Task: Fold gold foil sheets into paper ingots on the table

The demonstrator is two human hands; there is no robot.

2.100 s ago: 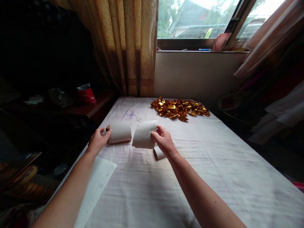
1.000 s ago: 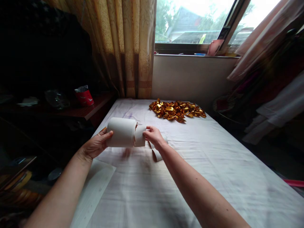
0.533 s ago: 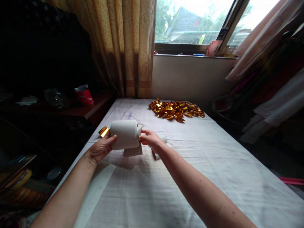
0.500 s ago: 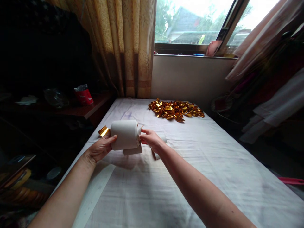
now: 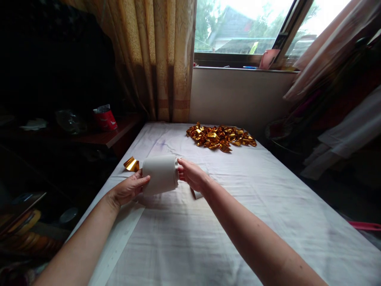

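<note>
Between my hands is a thick roll of whitish paper sheets (image 5: 160, 174), held just above the cloth-covered table. My left hand (image 5: 131, 187) grips its left end, thumb on the near face. At the right end, the fingers of my right hand (image 5: 190, 174) are closed on the layered sheet edges. A curled gold foil piece (image 5: 131, 164) lies just beyond my left hand. Partly hidden behind my right wrist, another curled paper piece (image 5: 196, 193) rests on the cloth. At the far side sits a heap of folded gold foil pieces (image 5: 218, 137).
A white cloth (image 5: 238, 222) covers the table, with a pale flat strip (image 5: 120, 242) along its left side. On the dark side shelf (image 5: 119, 137) stand a red cup (image 5: 105, 118) and a clear plastic item (image 5: 71, 121). Curtains (image 5: 166, 59) and clothes (image 5: 342, 131) hang around.
Both hands have brought the roll slightly right and nearer. A loose flap that hung under it no longer shows, and the roll looks neater.
</note>
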